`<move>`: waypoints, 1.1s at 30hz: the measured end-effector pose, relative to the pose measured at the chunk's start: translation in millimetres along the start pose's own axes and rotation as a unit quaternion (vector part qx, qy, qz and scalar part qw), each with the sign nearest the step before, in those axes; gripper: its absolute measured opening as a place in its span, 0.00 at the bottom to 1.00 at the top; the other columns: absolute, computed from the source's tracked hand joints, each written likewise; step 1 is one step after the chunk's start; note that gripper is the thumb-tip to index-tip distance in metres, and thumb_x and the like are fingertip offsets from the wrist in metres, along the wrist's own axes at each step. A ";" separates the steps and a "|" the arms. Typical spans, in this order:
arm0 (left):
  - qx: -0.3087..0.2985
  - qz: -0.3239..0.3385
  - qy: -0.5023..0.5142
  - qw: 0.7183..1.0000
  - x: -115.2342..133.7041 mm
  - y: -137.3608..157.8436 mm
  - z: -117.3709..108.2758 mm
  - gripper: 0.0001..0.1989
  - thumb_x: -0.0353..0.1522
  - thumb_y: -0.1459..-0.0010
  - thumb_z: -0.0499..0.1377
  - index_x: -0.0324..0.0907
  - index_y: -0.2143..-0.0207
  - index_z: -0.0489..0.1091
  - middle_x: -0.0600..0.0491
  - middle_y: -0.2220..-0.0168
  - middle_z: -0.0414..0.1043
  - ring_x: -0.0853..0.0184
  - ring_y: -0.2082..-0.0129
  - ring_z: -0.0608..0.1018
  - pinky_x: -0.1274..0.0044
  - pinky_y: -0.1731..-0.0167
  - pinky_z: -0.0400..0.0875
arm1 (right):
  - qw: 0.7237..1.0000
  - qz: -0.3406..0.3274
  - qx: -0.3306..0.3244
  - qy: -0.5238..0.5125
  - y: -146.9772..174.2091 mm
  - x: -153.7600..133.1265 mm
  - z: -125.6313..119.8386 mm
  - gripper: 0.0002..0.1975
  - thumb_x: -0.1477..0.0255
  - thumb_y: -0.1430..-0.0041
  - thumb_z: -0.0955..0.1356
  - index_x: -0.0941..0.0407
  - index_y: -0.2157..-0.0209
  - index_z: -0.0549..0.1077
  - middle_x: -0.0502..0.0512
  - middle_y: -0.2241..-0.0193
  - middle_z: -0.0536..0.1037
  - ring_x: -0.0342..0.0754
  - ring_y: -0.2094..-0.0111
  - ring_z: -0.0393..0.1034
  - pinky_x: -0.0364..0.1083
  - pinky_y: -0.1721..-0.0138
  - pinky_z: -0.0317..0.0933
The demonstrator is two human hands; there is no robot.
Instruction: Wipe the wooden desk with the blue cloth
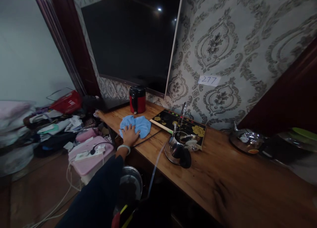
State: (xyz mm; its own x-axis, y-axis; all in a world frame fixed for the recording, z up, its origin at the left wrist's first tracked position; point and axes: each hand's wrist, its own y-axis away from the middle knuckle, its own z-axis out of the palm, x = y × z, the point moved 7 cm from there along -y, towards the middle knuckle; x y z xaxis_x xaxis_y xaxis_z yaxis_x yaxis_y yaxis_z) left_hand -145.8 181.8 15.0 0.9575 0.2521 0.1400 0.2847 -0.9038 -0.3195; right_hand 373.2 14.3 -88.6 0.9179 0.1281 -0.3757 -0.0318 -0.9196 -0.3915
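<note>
My left hand [130, 136] lies palm down on a crumpled light blue cloth [143, 125] near the left end of the wooden counter. Its fingers are spread and stretched out over the cloth. A pale bracelet circles the wrist below a dark sleeve. Just behind the cloth stands a red and black appliance [137, 100] with a handle. To the right, a shiny metal kettle [174, 148] with a black handle sits at the front of a black panel with gold flowers [168, 119]. My right hand is out of view.
A second kettle [247, 140] and a dark pot-like appliance [289, 145] stand at the right. A clear tube [155, 168] hangs over the counter's front edge [158, 167]. Below are a metal pot [131, 181] and a pink box [86, 163] bearing a power strip [85, 155].
</note>
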 end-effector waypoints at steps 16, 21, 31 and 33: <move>0.001 0.003 -0.024 1.000 -1.3 -1.3 2.3 0.28 0.46 0.37 0.49 0.40 0.41 0.66 0.40 0.36 0.61 0.43 0.39 0.62 0.51 0.44 0.57 | 1.000 0.008 -0.006 0.000 -0.7 4.3 4.3 0.26 0.57 0.40 0.59 0.53 0.46 0.73 0.59 0.46 0.75 0.65 0.43 0.66 0.63 0.42 0.58; -0.005 0.004 -0.030 1.000 0.4 0.5 -2.7 0.28 0.45 0.37 0.49 0.40 0.41 0.66 0.40 0.37 0.62 0.43 0.39 0.62 0.51 0.44 0.57 | 1.000 0.001 -0.012 0.014 1.5 9.9 9.9 0.28 0.57 0.41 0.60 0.53 0.44 0.72 0.59 0.44 0.73 0.66 0.42 0.65 0.62 0.41 0.58; 0.007 0.004 -0.030 1.000 -1.5 0.1 -3.0 0.27 0.45 0.36 0.48 0.39 0.42 0.67 0.40 0.37 0.63 0.43 0.40 0.63 0.52 0.45 0.57 | 0.999 -0.011 0.001 0.039 0.5 10.7 15.0 0.26 0.59 0.40 0.60 0.53 0.44 0.72 0.60 0.43 0.73 0.67 0.39 0.61 0.67 0.37 0.50; 0.003 0.001 -0.031 0.999 -1.7 -0.9 -2.5 0.28 0.45 0.36 0.48 0.40 0.41 0.67 0.40 0.37 0.62 0.43 0.40 0.63 0.52 0.44 0.56 | 0.999 -0.008 -0.002 0.039 -1.1 9.3 15.5 0.26 0.59 0.40 0.59 0.53 0.45 0.72 0.59 0.44 0.74 0.66 0.40 0.62 0.67 0.37 0.50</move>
State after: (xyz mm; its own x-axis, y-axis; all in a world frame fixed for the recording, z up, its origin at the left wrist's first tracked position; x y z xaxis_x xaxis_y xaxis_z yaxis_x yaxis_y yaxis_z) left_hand -147.7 181.3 17.4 0.9591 0.2713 0.0801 0.2824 -0.9022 -0.3261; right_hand 375.6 22.3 -104.7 0.9465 0.1126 -0.3024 -0.0162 -0.9193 -0.3932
